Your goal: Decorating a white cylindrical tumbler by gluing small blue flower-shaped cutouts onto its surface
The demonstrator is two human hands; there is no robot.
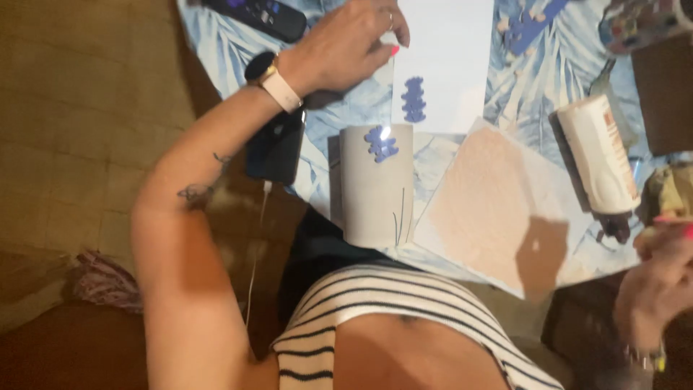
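**A:** Where are the hands?

**B:** The left hand [346, 45], with a smartwatch [271, 76] on its wrist, has its fingers pinched shut on the edge of a white paper sheet [447, 50] lying on the leaf-patterned counter [548, 65]. A blue flower cut-out [413, 99] sits on that sheet. The right hand [660, 278] is at the frame's lower right edge, curled loosely; whether it grips anything, I cannot tell.

**A:** And around them?

**B:** Just below the sheet stands a grey mug [377, 184] with a second blue flower piece [380, 143] on it. Beside the mug lies a pinkish textured card [498, 209], then a white glue bottle [599, 155] on its side. A dark phone [276, 150] rests near the left wrist, a remote control [256, 14] above.

**A:** Any risks?

**B:** I'd judge that tugging the sheet could slide the loose cut-out off, and the left forearm passing close could knock the mug. The bottle, lying flat, might leak onto the card.
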